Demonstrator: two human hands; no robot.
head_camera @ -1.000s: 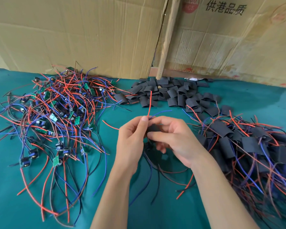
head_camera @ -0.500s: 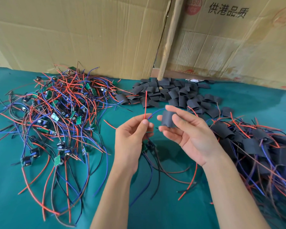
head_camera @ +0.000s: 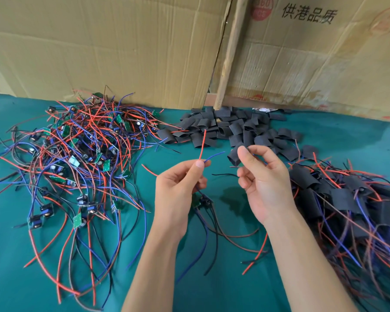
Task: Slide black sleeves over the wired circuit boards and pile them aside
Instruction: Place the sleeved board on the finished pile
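Left hand [head_camera: 178, 188]: thumb and forefinger pinch red wire [head_camera: 202, 144] and blue wire [head_camera: 214, 155].
Right hand [head_camera: 265, 183]: fingertips pinch black sleeve [head_camera: 234, 155], other fingers loosely curled.

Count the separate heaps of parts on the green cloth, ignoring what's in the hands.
3. Bare wired boards heaped at left; loose black sleeves at back centre by the cardboard; sleeved boards piled at right, running past the frame edge, so part of that pile is hidden.

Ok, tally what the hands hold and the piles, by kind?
Black sleeve in right hand: 1
Wired circuit board in left hand: 1
Pile of bare boards: 1
Pile of empty sleeves: 1
Pile of sleeved boards: 1
Total: 5
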